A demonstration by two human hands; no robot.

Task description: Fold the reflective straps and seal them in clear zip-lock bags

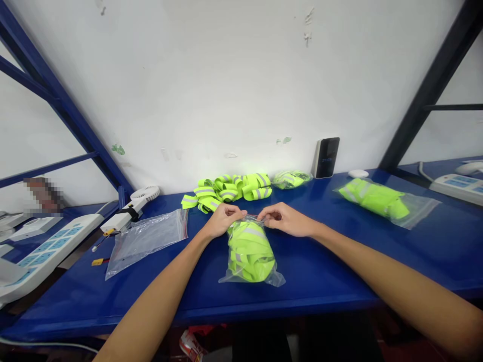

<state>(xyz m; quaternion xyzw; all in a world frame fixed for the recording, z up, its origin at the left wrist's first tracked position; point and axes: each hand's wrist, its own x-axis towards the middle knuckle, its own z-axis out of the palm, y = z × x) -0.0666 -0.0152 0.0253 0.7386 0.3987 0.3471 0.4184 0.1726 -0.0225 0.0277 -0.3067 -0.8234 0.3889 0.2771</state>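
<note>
A clear zip-lock bag point(252, 251) packed with neon-yellow reflective strap lies on the blue table in front of me, its mouth pointing away toward the wall. My left hand point(225, 219) pinches the left end of that mouth between thumb and fingers. At the right end, my right hand point(285, 219) grips the same edge, its fingers curled. Just beyond my hands sits a loose heap of neon-yellow reflective straps point(230, 191) with grey stripes. To the left, a flat clear zip-lock bag point(151, 236) rests near my left forearm.
Filled bags of yellow strap lie at the back point(291, 179) and at the right point(373, 197). A dark-screened device point(326, 158) leans by the wall. On the left are a white fan point(145, 193), a yellow connector point(98, 262) and a power strip point(53, 251). Metal frames rise on both sides.
</note>
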